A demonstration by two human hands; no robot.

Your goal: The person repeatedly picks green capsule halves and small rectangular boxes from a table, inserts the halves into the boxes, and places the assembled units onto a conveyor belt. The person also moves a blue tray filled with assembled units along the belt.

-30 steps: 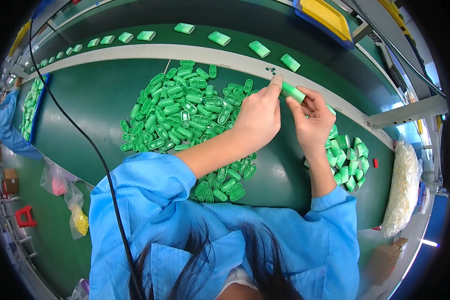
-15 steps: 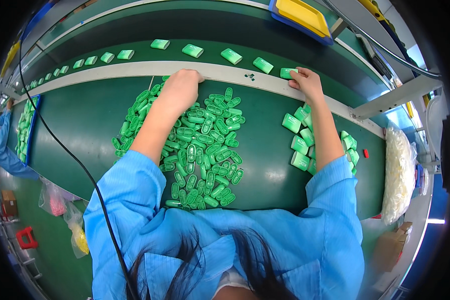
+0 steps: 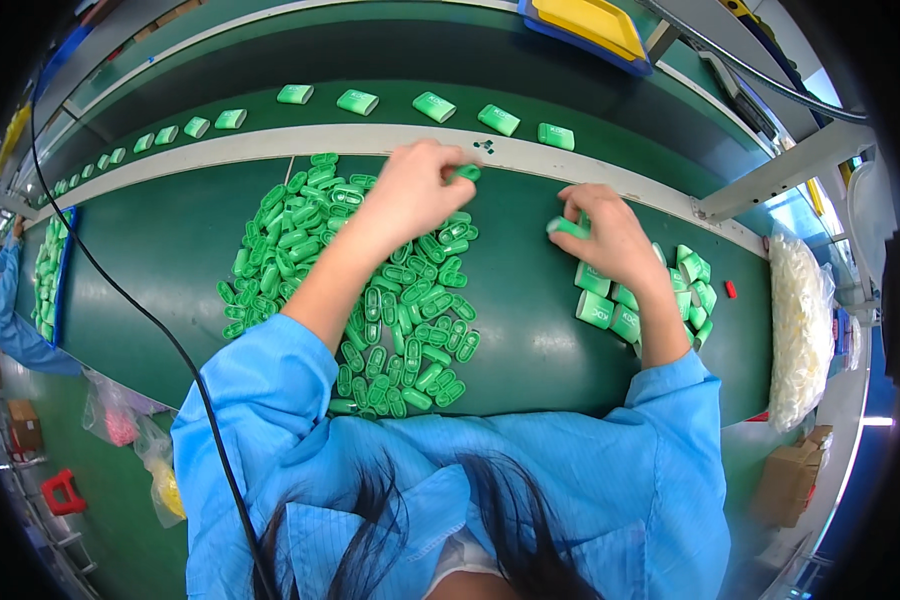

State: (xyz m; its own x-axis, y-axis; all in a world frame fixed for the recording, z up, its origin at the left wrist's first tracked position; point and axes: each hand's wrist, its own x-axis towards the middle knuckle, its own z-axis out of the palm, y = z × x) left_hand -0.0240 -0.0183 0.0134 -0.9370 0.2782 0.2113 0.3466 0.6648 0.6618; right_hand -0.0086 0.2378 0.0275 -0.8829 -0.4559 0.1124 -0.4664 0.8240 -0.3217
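Note:
Pinched in the fingers of my left hand is a small green oval cap, held at the right edge of a heap of similar green oval caps. My right hand grips a green-and-white flattened shell, tilted toward the left hand; the fingers partly cover it. Under the right forearm lies a pile of like green shells, some of them hidden by the arm. The two held pieces are apart from each other.
Beyond a pale rail, a row of green shells lies along the conveyor strip. A bag of white pieces and a small red piece are at right. A black cable hangs across the left. Another person's blue sleeve is far left.
My right hand has let go of one shell beyond the rail, drawn back nearer, and now holds another. My left hand has moved right with a green cap in its fingers.

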